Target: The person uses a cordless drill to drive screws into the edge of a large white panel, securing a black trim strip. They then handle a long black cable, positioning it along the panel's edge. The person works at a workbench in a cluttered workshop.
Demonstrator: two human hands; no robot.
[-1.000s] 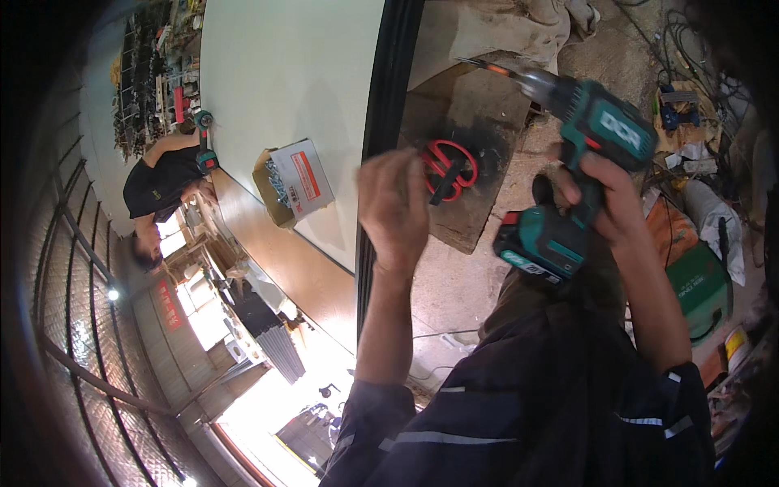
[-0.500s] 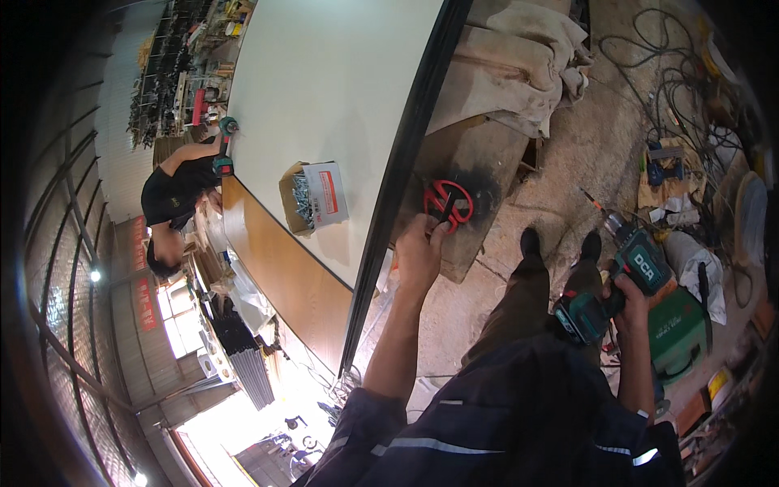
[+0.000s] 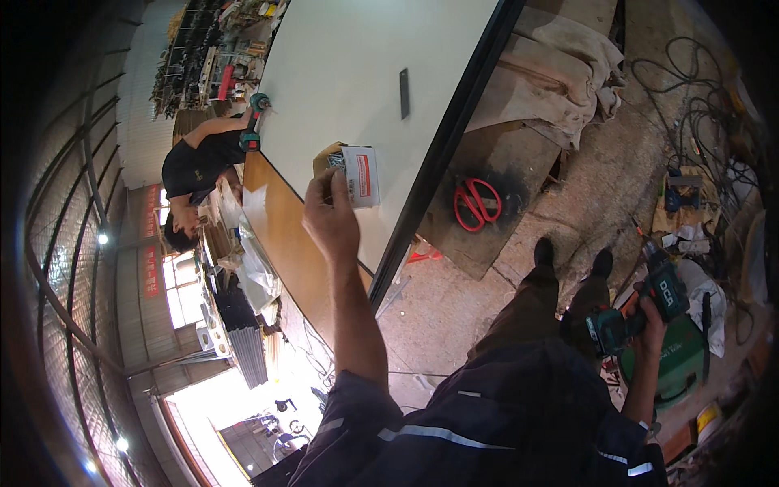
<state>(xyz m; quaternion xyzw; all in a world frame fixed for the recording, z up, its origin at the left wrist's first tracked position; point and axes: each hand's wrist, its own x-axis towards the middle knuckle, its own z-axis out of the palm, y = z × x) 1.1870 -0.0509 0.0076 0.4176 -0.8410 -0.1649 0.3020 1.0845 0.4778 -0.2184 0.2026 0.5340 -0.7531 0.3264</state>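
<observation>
My left hand reaches over the pale panel, its bent fingers apart at the open end of a small white-and-orange cardboard box. Silvery screws show inside the box; the fingertips partly cover that opening. Nothing can be seen held in this hand. Low on the right, my right hand grips the handle of a green-and-black cordless drill, held beside my leg. On the panel beyond the box lies a short dark strip. Red-handled scissors rest on a board beyond the panel's black edge.
The large panel has a black edge between it and me. Across it a person leans in with another green drill. Cloth sacking, tangled cables and a green case lie to the right.
My left hand has moved left from above the red scissors to the screw box. The dark piece it held is gone from it, and a dark strip now lies on the panel.
</observation>
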